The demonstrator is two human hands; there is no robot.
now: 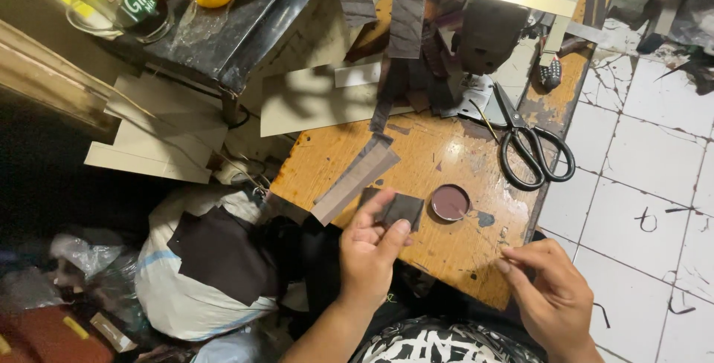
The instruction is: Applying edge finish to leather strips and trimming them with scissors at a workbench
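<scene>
My left hand (pixel 370 250) pinches a small dark leather piece (pixel 402 208) at the near edge of the worn wooden table (pixel 446 158). A long grey-brown strip (pixel 355 181) lies just left of that piece, slanting over the table edge. My right hand (pixel 549 292) hovers at the table's near right corner, thumb and fingers pinched together; whether something thin is between them I cannot tell. A small round tin (pixel 451 202) with dark reddish contents sits between the two hands.
Black-handled scissors (pixel 532 147) lie at the table's right edge. A sewing machine (pixel 487 32) with hanging dark strips (pixel 407 6) stands at the far end. Left of the table are cardboard sheets (pixel 160 136), a white sack (pixel 186 288) with dark scraps, and a black side table (pixel 223 28). White tiled floor (pixel 654 169) lies to the right.
</scene>
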